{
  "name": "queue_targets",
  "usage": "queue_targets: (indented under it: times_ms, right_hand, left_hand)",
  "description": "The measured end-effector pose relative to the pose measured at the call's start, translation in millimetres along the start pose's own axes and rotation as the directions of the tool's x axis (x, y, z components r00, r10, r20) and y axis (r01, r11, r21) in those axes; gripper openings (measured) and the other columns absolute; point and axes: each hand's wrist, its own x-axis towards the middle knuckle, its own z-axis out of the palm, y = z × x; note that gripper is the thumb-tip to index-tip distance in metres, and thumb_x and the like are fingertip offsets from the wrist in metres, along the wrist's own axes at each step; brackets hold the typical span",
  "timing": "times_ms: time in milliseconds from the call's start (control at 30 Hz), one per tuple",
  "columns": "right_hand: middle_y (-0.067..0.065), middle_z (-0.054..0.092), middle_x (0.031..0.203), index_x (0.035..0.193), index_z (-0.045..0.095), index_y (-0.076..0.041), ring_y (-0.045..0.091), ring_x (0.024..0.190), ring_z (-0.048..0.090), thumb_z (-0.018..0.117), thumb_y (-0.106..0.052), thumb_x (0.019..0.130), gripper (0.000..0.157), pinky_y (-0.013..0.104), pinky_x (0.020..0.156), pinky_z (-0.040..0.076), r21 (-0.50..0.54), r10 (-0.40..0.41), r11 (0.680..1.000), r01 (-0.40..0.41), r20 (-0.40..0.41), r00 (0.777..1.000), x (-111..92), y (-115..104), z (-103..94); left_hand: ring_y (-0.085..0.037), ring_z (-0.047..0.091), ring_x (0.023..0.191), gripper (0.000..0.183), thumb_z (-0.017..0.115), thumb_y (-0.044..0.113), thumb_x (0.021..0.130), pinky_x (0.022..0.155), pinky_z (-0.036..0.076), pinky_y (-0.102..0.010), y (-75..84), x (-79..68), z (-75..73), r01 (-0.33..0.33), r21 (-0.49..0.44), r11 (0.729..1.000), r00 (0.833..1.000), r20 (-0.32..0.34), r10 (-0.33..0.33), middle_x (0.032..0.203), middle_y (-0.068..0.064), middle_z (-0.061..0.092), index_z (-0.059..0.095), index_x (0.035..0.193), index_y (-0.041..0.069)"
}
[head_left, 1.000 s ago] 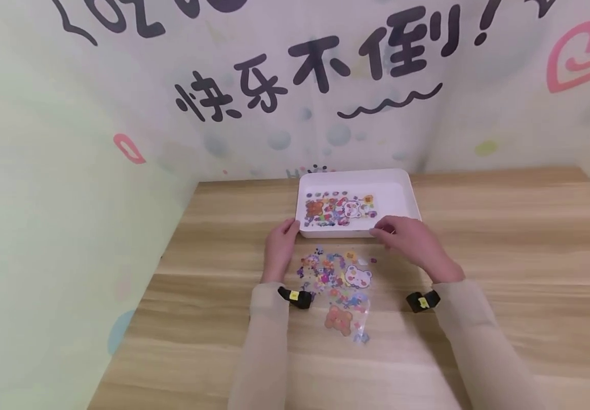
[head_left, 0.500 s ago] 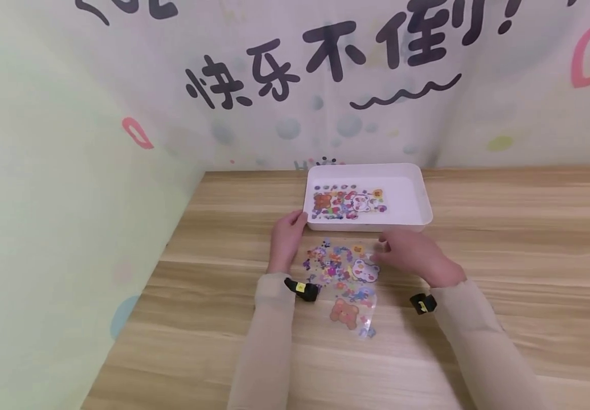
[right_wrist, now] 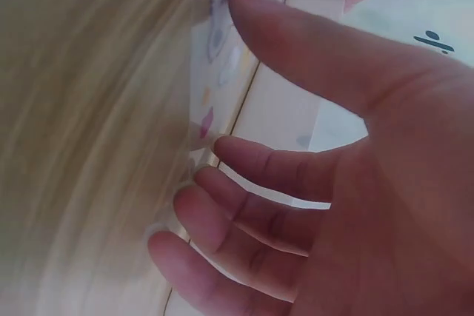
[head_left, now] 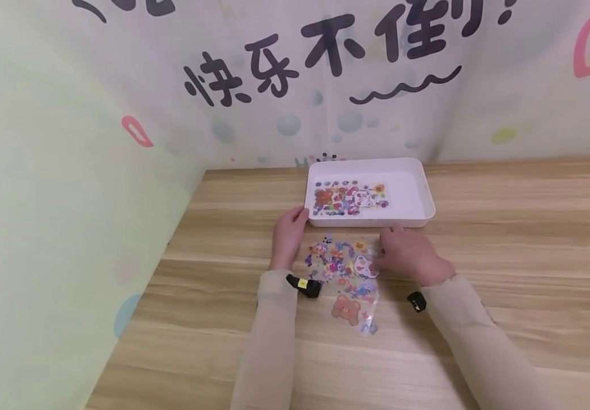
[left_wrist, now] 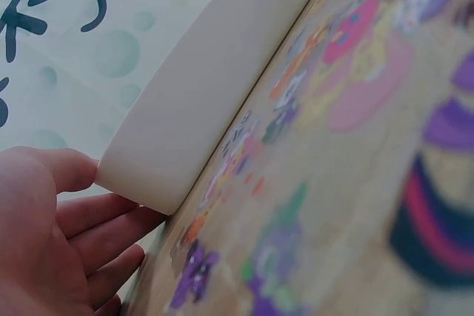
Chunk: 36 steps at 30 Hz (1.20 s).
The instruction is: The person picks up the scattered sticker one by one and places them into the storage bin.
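A white tray (head_left: pixel 422 219) stands at the back of the table with clear sticker sheets (head_left: pixel 363 199) in it. My left hand (head_left: pixel 289 234) holds its front left corner, thumb at the rim and fingers against the wall, as the left wrist view (left_wrist: pixel 52 234) shows. In front of the tray lie clear sticker sheets (head_left: pixel 346 309) printed with bears and small colourful shapes; how many overlap I cannot tell. My right hand (head_left: pixel 412 255) is at their right edge. In the right wrist view, its thumb (right_wrist: pixel 281 42) touches the sheet, and the other fingers are spread along the edge.
The wood-grain table (head_left: pixel 197 319) reaches to a printed cloth backdrop (head_left: pixel 254 136) with large black characters, close behind the tray. A pale side wall (head_left: pixel 54 188) borders the left. Black straps with small cameras (head_left: pixel 307 286) sit at the wrists.
My right hand has left the tray's front rim and come back to the right edge of the sticker sheets. My left hand stays at the tray corner. The head view has shifted slightly.
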Motion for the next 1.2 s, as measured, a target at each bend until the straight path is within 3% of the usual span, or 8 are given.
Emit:
queue_targets:
  times_ms: [800, 1200]
  right_hand:
    - [0.004, 0.049, 0.080, 0.088, 0.056, -0.007, 0.021, 0.070, 0.045, 0.075, -0.039, 0.066, 0.043, 0.031, 0.059, 0.040, 0.010, -0.012, 1.000, 0.012, 0.015, 1.000, -1.0, 2.4, 0.5]
    - [0.004, 0.048, 0.083, 0.090, 0.053, -0.009, 0.021, 0.070, 0.045, 0.075, -0.045, 0.064, 0.049, 0.030, 0.057, 0.040, 0.025, -0.015, 1.000, 0.015, -0.002, 1.000, 1.8, 4.8, 1.4]
  left_hand:
    - [-0.018, 0.044, 0.118, 0.042, 0.047, 0.048, 0.087, 0.098, 0.035, -0.038, -0.8, -3.3, -0.1, 0.003, 0.013, 1.000, 1.000, 0.025, -0.003, 0.125, 0.003, 0.052, 0.055, 0.121, 0.024]
    - [-0.014, 0.044, 0.117, 0.041, 0.047, 0.048, 0.087, 0.097, 0.035, -0.034, 2.2, -1.4, 1.1, 0.020, 0.030, 0.999, 1.000, 0.001, -0.020, 0.125, 0.006, 0.052, 0.055, 0.122, 0.026]
